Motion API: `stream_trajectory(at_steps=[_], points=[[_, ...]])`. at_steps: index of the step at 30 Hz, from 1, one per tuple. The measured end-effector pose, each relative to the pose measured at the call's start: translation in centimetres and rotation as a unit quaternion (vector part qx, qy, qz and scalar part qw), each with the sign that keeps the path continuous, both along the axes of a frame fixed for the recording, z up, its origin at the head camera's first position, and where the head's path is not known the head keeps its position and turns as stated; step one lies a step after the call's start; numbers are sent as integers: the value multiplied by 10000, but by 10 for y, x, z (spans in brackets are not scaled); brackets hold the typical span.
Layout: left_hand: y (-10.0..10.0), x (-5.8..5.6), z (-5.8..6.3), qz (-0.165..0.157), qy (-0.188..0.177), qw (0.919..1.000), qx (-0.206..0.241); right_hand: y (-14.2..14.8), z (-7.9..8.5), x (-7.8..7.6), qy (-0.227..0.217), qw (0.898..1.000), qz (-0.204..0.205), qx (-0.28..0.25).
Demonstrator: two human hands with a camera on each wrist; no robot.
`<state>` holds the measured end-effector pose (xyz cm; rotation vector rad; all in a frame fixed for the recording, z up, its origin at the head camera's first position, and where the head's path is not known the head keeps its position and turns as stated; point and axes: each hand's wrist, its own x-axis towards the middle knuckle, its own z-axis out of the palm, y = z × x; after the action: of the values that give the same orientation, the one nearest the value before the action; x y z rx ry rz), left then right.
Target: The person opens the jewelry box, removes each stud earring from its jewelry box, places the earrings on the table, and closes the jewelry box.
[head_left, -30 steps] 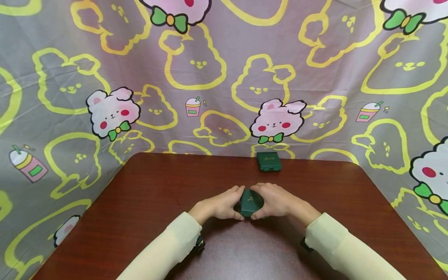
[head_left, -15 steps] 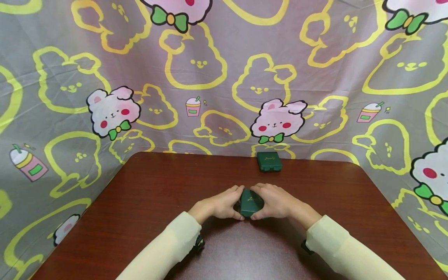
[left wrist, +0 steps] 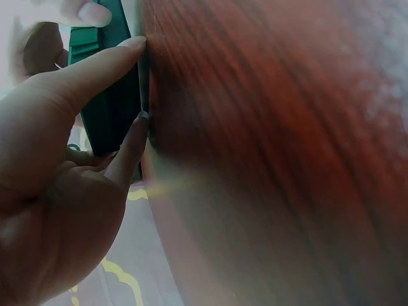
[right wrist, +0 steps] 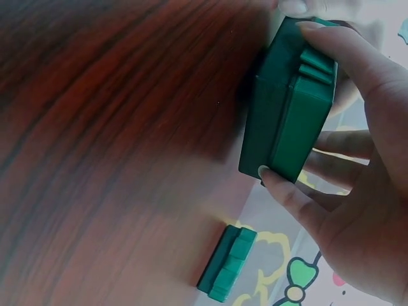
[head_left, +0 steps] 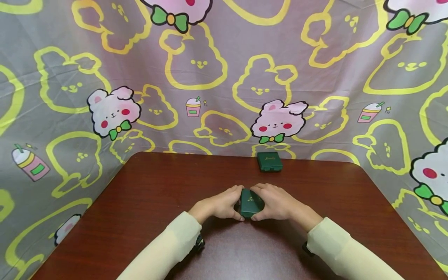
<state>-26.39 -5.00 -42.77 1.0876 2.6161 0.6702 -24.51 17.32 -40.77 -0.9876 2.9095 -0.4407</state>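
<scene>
A small dark green jewelry box [head_left: 247, 210] with gold lettering on its lid lies between both hands near the middle of the table. My left hand [head_left: 225, 203] grips its left side, thumb at the near edge and fingers towards the far edge. From the other side my right hand [head_left: 276, 201] holds it the same way and covers part of the lid. The right wrist view shows the closed box [right wrist: 296, 115] with a ribbed front tab, the thumb close to that tab. In the left wrist view the fingertips [left wrist: 132, 43] sit along the box's lower edge, right by the tabletop.
A second green box [head_left: 269, 162] with gold lettering stands closed at the back of the brown wooden table [head_left: 168, 175]. Behind and on both sides hangs a grey cloth [head_left: 224, 93] printed with rabbits and yellow outlines.
</scene>
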Motion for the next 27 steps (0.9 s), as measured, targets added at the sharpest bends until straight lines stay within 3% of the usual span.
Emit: stream_trajectory(at_steps=[13, 27], points=[[-2, 1, -1, -54, 47, 10000, 59, 0, -3, 5, 239, 9997, 10, 31], [-2, 1, -2, -87, 71, 9999, 80, 0, -2, 1, -51, 10000, -29, -69]])
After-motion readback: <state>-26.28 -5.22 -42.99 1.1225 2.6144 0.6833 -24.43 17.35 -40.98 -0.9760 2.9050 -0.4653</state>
